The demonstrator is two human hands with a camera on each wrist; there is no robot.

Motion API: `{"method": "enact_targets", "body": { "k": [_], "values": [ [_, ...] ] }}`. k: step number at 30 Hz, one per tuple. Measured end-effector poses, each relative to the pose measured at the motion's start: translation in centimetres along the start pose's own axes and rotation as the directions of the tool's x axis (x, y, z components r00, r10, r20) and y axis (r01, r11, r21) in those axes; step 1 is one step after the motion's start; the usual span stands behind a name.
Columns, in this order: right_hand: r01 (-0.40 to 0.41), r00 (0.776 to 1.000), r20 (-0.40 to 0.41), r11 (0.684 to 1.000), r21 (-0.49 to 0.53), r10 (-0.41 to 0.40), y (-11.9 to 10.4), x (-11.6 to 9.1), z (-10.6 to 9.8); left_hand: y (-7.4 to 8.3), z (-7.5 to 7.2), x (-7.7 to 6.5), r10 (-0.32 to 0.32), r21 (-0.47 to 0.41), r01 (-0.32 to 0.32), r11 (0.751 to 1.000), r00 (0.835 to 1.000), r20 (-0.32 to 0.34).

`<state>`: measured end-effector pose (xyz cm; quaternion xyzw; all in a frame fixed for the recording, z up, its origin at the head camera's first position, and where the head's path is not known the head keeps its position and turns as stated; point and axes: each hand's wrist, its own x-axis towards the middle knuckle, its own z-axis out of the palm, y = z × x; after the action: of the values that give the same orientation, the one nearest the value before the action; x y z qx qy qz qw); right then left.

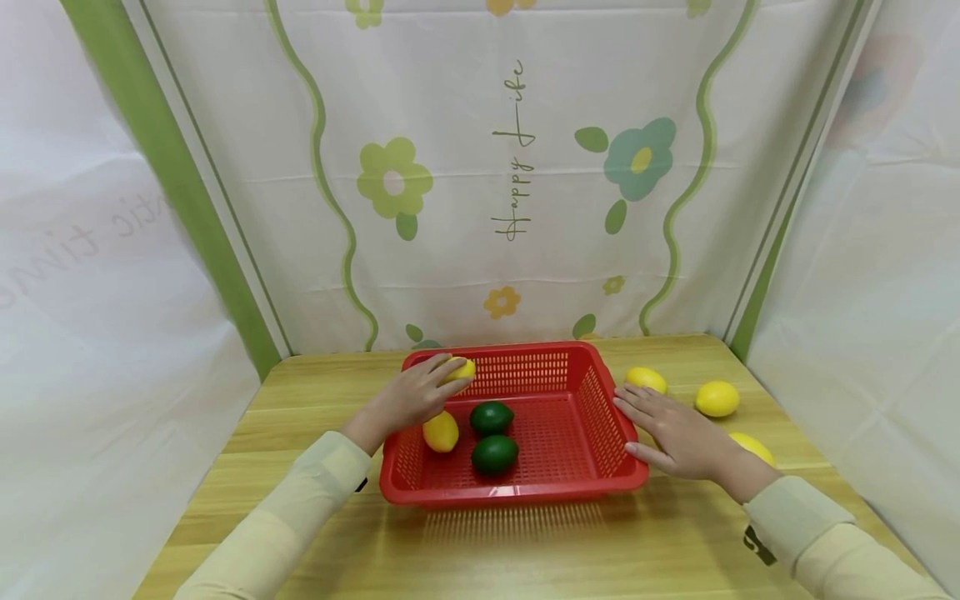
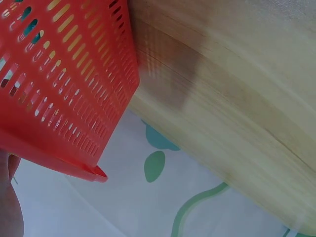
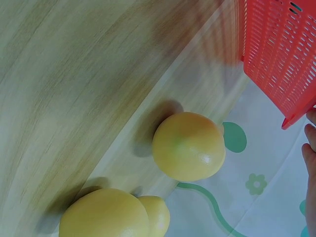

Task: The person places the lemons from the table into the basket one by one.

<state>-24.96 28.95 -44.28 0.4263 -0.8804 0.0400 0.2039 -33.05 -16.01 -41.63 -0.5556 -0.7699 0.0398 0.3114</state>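
A red plastic basket [image 1: 517, 493] with slotted walls stands on the table. At its left side my left hand [image 1: 411, 397] holds a yellow lemon [image 1: 462, 369] between fingers and thumb, over the back left part of the basket; the fingers partly cover the lemon. Inside the basket lie another lemon [image 1: 441, 432] and two dark green oval fruits, one behind [image 1: 491, 417] and one in front [image 1: 495, 455]. With its fingers straight, my right hand [image 1: 678, 432] rests on the basket's right rim. Only an edge of the left hand [image 2: 10, 210] shows in the left wrist view.
Right of the basket, three lemons lie on the wooden table [image 1: 322, 533]: one behind the right hand [image 1: 647, 380], one farther right [image 1: 717, 399], one partly hidden by the right wrist [image 1: 753, 448]. A flower-printed curtain [image 1: 465, 275] hangs behind, with white sheets at both sides.
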Motion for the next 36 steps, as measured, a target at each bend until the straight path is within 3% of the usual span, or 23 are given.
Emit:
{"method": "enact_targets", "body": {
  "k": [11, 36],
  "values": [
    [0.002, 1.0, -0.004, 1.0, -0.005, -0.002, -0.14, 0.11, -0.1, 0.16, 0.14, -0.28, -0.065, -0.044, 0.07, 0.997, 0.991, 0.117],
    [-0.022, 1.0, 0.012, 1.0, -0.005, 0.022, -0.16, 0.0, -0.07, -0.07, -0.02, -0.61, -0.07, -0.073, 0.069, 0.995, 0.998, -0.005]
  ]
}}
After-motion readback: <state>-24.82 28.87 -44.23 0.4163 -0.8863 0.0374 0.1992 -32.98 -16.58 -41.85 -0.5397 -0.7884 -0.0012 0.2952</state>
